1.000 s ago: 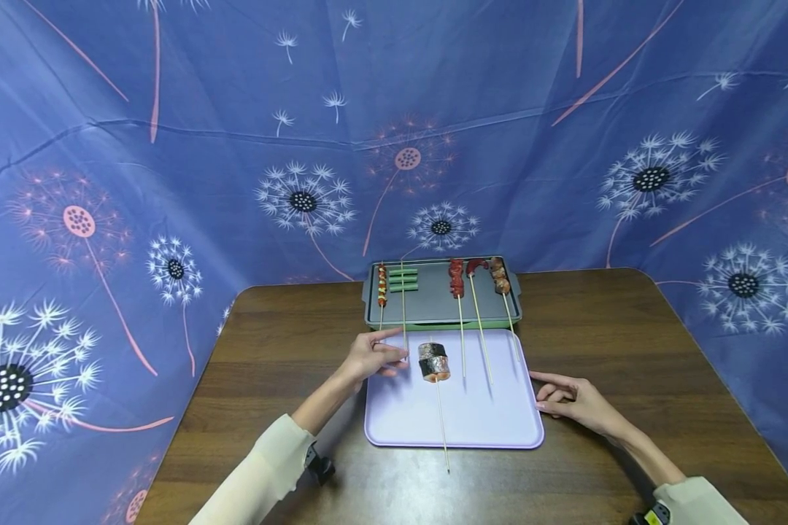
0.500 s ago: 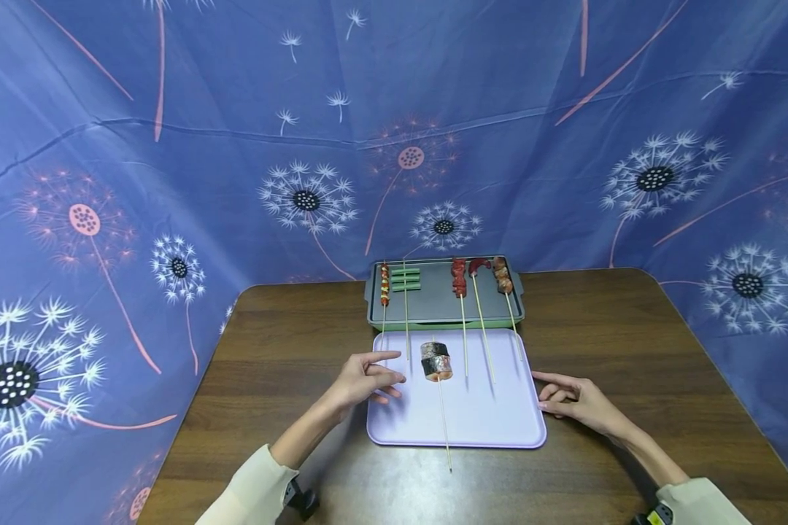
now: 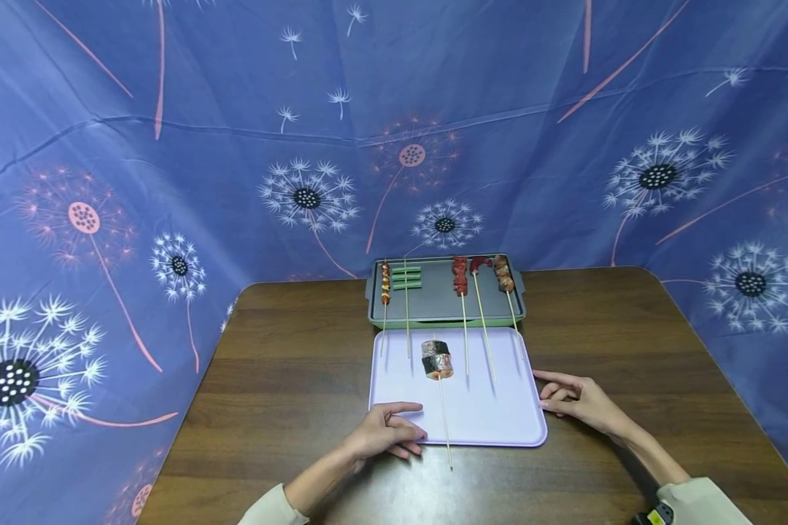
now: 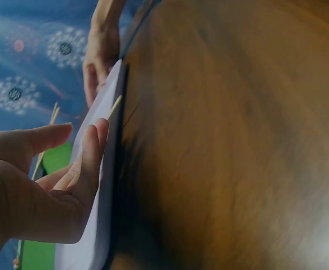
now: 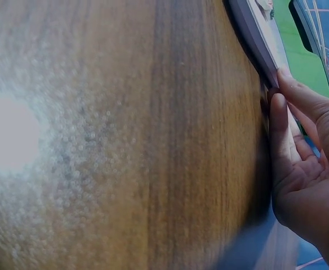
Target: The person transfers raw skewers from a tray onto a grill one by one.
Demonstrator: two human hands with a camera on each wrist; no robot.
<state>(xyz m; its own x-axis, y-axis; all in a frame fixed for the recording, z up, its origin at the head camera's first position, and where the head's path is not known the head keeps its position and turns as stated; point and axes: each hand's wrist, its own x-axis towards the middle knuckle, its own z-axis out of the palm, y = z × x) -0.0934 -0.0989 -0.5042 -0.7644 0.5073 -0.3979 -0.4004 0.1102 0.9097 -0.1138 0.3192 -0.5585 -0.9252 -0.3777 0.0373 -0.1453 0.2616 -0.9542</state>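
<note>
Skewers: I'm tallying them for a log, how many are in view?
6. Five lean from the grey tray onto the lilac tray; the foil-wrapped skewer lies on the lilac one. None seem hidden.

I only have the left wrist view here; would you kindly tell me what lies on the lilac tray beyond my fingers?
Observer: A foil-wrapped skewer lies mid-tray, its stick overhanging the near edge.
Operator: Thank you. Where is the other hand?
Observer: The right hand rests against the tray's right edge, fingers loosely bent, holding nothing.
Operator: Is anything behind the tray?
Observer: A grey-green grill pan holds five more skewers, their sticks reaching over the lilac tray.
</note>
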